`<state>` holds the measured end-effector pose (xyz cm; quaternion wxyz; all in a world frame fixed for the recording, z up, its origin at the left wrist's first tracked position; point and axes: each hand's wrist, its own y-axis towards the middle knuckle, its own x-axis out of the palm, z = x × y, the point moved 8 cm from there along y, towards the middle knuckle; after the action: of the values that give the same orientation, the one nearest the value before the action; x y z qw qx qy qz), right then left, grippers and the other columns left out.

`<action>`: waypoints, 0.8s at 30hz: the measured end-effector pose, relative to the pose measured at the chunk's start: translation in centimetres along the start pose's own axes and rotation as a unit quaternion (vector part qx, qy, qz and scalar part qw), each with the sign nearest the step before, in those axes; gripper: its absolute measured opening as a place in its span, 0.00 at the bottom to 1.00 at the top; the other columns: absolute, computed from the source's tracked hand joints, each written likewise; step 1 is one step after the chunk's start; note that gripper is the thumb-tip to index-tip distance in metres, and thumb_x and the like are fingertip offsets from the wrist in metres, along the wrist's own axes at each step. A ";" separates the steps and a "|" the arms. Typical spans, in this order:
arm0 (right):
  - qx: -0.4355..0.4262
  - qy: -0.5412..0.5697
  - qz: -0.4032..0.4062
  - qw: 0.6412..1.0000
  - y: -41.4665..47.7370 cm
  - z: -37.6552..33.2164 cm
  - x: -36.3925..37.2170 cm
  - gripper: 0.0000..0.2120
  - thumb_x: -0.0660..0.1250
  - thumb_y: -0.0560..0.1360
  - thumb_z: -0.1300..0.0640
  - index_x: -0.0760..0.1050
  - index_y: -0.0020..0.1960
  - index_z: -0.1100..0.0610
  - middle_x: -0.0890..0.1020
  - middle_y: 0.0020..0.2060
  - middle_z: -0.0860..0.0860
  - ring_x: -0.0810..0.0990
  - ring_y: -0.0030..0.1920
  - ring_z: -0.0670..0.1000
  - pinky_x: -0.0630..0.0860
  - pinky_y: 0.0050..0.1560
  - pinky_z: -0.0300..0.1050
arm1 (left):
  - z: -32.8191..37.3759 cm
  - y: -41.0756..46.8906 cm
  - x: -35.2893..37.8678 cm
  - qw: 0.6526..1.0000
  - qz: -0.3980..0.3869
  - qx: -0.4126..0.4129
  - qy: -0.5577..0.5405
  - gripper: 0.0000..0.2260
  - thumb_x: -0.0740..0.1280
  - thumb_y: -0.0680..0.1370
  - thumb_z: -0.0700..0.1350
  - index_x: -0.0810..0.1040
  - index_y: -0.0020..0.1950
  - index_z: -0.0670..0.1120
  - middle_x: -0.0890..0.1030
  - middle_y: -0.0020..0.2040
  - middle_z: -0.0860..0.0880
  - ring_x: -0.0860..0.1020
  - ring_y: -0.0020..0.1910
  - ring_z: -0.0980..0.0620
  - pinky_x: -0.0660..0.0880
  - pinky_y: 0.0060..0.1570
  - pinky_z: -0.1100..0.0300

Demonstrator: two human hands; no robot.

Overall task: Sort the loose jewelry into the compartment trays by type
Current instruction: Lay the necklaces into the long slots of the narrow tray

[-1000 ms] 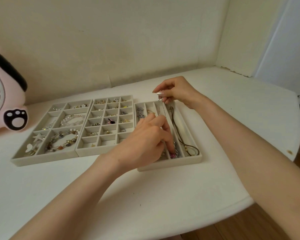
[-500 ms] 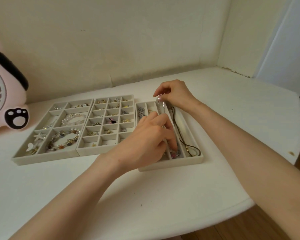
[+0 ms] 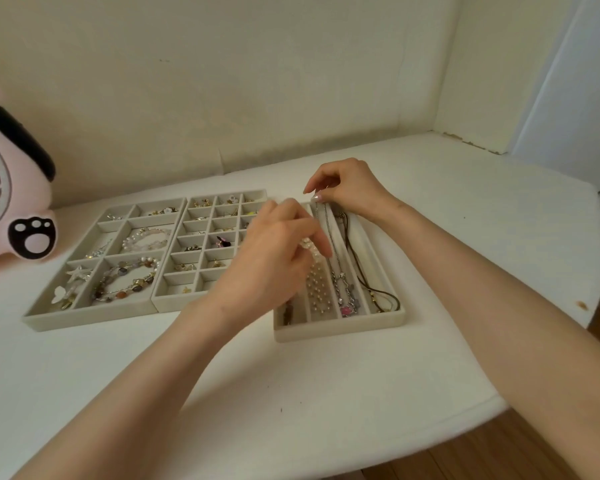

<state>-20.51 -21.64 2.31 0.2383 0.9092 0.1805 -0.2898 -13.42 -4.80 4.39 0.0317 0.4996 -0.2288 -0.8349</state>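
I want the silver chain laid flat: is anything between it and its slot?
Nothing visible. The silver chain already runs down its own slot of the necklace tray, its far end pinched by the right hand. The left hand sits over the neighbouring pearl strand, beside the chain, not under it.

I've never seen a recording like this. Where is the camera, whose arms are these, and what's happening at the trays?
There is no machine here. A person wears one wide-angle camera on the head, so you look down along their own arms. On the white table lie three compartment trays: the left tray with bracelets, the middle tray of small squares, and the long-slot tray with necklaces. A pink fan stands far left. The right hand pinches the top end of a silver chain lying along a slot. The left hand hovers over that tray, fingers curled by a beaded strand; whether it grips it is unclear.
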 end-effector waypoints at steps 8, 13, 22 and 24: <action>-0.002 -0.002 -0.001 1.000 0.0 0.0 0.2 0.09 0.72 0.68 0.68 0.82 0.46 0.58 0.82 0.39 0.51 0.76 0.34 0.36 0.69 0.39 0.24 | -2.0 0.1 -0.1 0.996 0.011 -0.081 0.027 0.11 0.60 0.77 0.38 0.80 0.49 0.49 0.72 0.50 0.51 0.65 0.53 0.54 0.58 0.47 0.65; -0.002 0.000 0.000 1.000 -0.1 -0.2 0.2 0.09 0.72 0.68 0.68 0.82 0.46 0.57 0.82 0.39 0.50 0.76 0.35 0.36 0.69 0.38 0.24 | -2.1 0.1 -0.2 0.996 0.012 -0.083 0.028 0.09 0.61 0.78 0.40 0.80 0.49 0.50 0.72 0.51 0.52 0.65 0.53 0.54 0.58 0.48 0.65; -0.013 0.024 0.009 1.000 -0.1 -0.9 -0.2 0.10 0.72 0.68 0.68 0.82 0.45 0.56 0.81 0.36 0.46 0.79 0.40 0.44 0.76 0.48 0.34 | -2.3 0.2 -0.1 0.996 0.015 -0.077 0.031 0.09 0.61 0.78 0.40 0.80 0.49 0.50 0.71 0.48 0.52 0.65 0.52 0.54 0.58 0.47 0.64; -0.018 0.030 0.009 0.999 -0.1 -1.1 -0.3 0.11 0.72 0.68 0.69 0.82 0.45 0.55 0.81 0.36 0.48 0.80 0.41 0.46 0.77 0.49 0.38 | -2.3 0.2 -0.1 0.997 0.013 -0.075 0.030 0.09 0.61 0.78 0.40 0.80 0.49 0.50 0.71 0.48 0.52 0.65 0.51 0.54 0.58 0.46 0.64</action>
<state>-20.34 -21.02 3.23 0.2515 0.9147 0.1845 -0.2569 -11.47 -5.77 3.63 0.0873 0.5171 -0.1708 -0.8341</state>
